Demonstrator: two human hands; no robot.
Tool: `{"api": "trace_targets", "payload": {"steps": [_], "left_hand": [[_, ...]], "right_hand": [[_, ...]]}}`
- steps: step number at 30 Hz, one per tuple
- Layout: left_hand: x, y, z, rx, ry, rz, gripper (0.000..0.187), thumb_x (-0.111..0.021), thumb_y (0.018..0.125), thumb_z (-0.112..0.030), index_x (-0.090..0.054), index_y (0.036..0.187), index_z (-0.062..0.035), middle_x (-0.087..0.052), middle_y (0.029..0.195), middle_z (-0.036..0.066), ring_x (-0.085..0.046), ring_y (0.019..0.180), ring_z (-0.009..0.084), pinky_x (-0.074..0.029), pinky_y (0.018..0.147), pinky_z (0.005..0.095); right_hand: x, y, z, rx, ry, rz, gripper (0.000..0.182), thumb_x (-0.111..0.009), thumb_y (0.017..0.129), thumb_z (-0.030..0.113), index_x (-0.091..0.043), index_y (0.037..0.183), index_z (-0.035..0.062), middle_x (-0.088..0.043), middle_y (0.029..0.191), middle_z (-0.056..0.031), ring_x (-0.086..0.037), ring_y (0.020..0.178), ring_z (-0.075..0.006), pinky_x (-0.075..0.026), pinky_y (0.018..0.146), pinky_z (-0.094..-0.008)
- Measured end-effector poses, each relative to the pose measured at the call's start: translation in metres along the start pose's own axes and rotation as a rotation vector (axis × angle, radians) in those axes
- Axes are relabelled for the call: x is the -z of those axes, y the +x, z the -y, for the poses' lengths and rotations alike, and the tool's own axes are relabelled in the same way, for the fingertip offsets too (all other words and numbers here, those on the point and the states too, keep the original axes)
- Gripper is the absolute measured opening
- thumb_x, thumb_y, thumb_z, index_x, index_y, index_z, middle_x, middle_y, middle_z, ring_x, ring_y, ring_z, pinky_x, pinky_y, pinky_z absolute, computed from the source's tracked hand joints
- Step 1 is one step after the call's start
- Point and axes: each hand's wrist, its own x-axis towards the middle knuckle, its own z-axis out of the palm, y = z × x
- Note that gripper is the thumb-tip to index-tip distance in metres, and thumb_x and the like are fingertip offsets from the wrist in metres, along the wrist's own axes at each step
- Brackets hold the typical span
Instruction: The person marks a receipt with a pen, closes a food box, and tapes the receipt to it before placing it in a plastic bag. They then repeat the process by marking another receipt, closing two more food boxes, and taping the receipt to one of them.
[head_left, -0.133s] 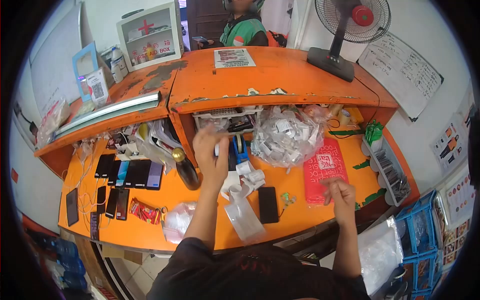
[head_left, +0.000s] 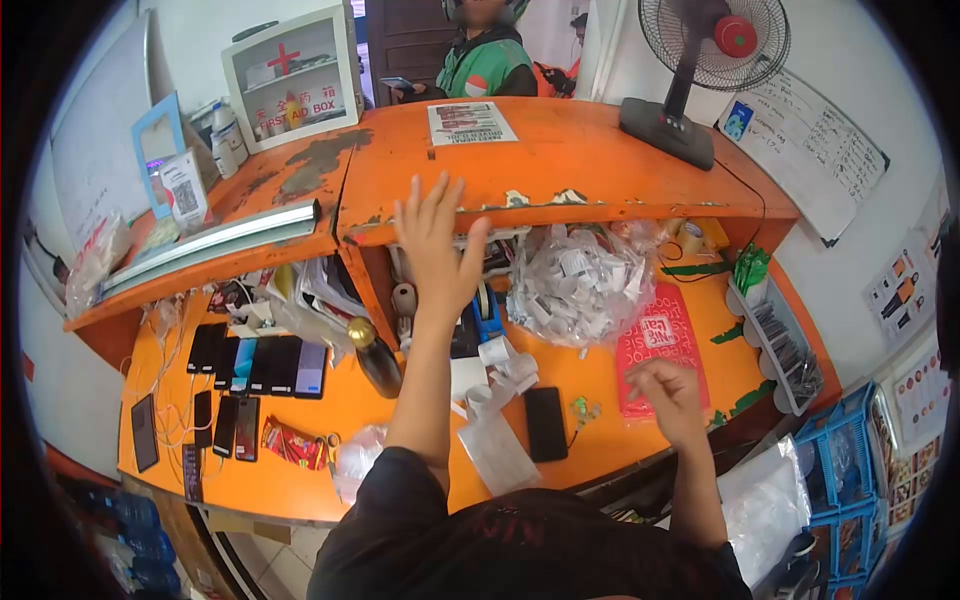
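My left hand [head_left: 437, 240] is raised in front of the shelf's upper edge, fingers spread and holding nothing. Below it are a blue tape dispenser [head_left: 488, 312] and a curling white paper strip [head_left: 497, 455]. My right hand [head_left: 668, 398] hovers at the red printed bag [head_left: 662, 345], its fingers curled in; I see nothing in them. A black phone [head_left: 546, 424] lies between my two arms. Behind it sits a large clear plastic bag [head_left: 580, 285] stuffed with crumpled white paper.
A dark bottle [head_left: 375, 360] stands left of my forearm. Several phones [head_left: 270, 365] with cables lie on the left. A fan [head_left: 668, 130] and a first aid box [head_left: 295, 80] stand on the upper counter. Behind the counter, a person in a green jacket [head_left: 487, 70] holds a phone.
My left hand has moved up and away from the tape dispenser area, and its fingers have spread. The right hand stays by the red bag. The whole view has shifted slightly.
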Motion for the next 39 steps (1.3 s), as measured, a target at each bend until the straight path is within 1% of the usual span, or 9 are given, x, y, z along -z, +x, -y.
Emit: {"api": "trace_targets", "payload": {"steps": [8,11,19,27,29,33,34,35,39], "left_hand": [[-0.041,-0.007,0.022,-0.073,0.189,-0.085,0.014,-0.06,0.082,-0.022,-0.069,0.088,-0.0127,-0.068,0.093,-0.001,-0.057,0.088,0.0166,-0.028,0.085,0.033],[-0.041,-0.007,0.023,-0.081,0.205,-0.079,0.014,-0.06,0.082,-0.021,-0.069,0.088,-0.0126,-0.068,0.093,-0.001,-0.057,0.089,0.0176,-0.028,0.087,0.0329],[-0.038,-0.005,0.028,-0.107,0.284,-0.063,0.015,-0.06,0.082,-0.022,-0.069,0.089,-0.0128,-0.067,0.089,0.001,-0.057,0.088,0.018,-0.031,0.085,0.0349],[-0.04,-0.01,0.04,-0.351,0.529,-0.047,0.02,-0.057,0.089,-0.027,-0.072,0.09,-0.0147,-0.069,0.083,0.002,-0.06,0.066,0.0228,-0.042,0.06,0.0378],[-0.047,-0.003,0.068,-0.43,0.326,-0.133,0.018,-0.058,0.089,-0.029,-0.073,0.087,-0.0172,-0.068,0.079,0.001,-0.058,0.062,0.0225,-0.04,0.054,0.0358],[-0.049,0.002,0.068,-0.361,0.638,-0.163,0.025,-0.063,0.084,-0.038,-0.073,0.082,-0.0148,-0.067,0.071,0.0,-0.059,0.057,0.0209,-0.038,0.047,0.0362],[-0.054,0.007,0.076,-0.163,0.603,-0.06,0.028,-0.06,0.086,-0.041,-0.073,0.08,-0.0166,-0.068,0.071,-0.002,-0.058,0.052,0.0195,-0.037,0.042,0.033],[-0.083,0.022,0.172,-0.22,0.338,-0.169,0.029,-0.06,0.084,-0.04,-0.072,0.073,-0.0162,-0.061,0.058,0.002,-0.057,0.052,0.0211,-0.038,0.047,0.0392],[-0.063,0.012,0.095,-0.297,0.3,-0.243,0.028,-0.06,0.084,-0.039,-0.072,0.074,-0.0153,-0.062,0.06,0.002,-0.057,0.054,0.0206,-0.039,0.049,0.0384]], "right_hand": [[-0.053,0.027,-0.033,-0.249,-0.019,0.26,0.014,-0.057,0.087,0.008,-0.063,0.09,-0.0044,-0.065,0.077,-0.0086,-0.062,0.068,-0.012,-0.048,0.063,-0.0247],[-0.06,0.031,-0.037,-0.193,-0.085,0.323,0.016,-0.055,0.089,0.012,-0.064,0.091,-0.0013,-0.063,0.075,-0.0045,-0.059,0.07,-0.0077,-0.048,0.052,-0.0224],[-0.052,0.021,-0.059,-0.217,-0.119,0.318,0.013,-0.058,0.086,0.01,-0.064,0.089,-0.0013,-0.064,0.075,-0.0081,-0.061,0.069,-0.0119,-0.047,0.063,-0.0257],[-0.024,-0.105,-0.105,-0.421,-0.393,0.178,0.025,-0.058,0.083,0.027,-0.062,0.091,0.0037,-0.064,0.082,-0.0147,-0.062,0.077,-0.0313,-0.048,0.068,-0.0393],[-0.026,-0.139,-0.117,-0.528,-0.435,0.136,0.025,-0.058,0.084,0.028,-0.062,0.091,0.0041,-0.065,0.083,-0.0143,-0.062,0.079,-0.0316,-0.048,0.07,-0.0401],[-0.013,-0.186,-0.119,-0.59,-0.41,0.159,0.024,-0.06,0.083,0.027,-0.063,0.092,0.0045,-0.065,0.086,-0.0142,-0.061,0.081,-0.0324,-0.047,0.073,-0.0411],[-0.003,-0.197,-0.111,-0.625,-0.407,0.108,0.024,-0.06,0.083,0.027,-0.063,0.092,0.0045,-0.065,0.086,-0.0142,-0.061,0.081,-0.0324,-0.047,0.073,-0.0411],[0.017,-0.206,-0.097,-0.631,-0.408,0.053,0.025,-0.06,0.083,0.027,-0.062,0.094,0.0044,-0.065,0.086,-0.0141,-0.061,0.082,-0.0327,-0.048,0.073,-0.041],[0.112,-0.274,0.017,-0.643,-0.623,-0.388,0.035,-0.06,0.085,0.029,-0.058,0.108,0.0034,-0.064,0.094,-0.0138,-0.061,0.089,-0.0319,-0.047,0.079,-0.0387]]}}
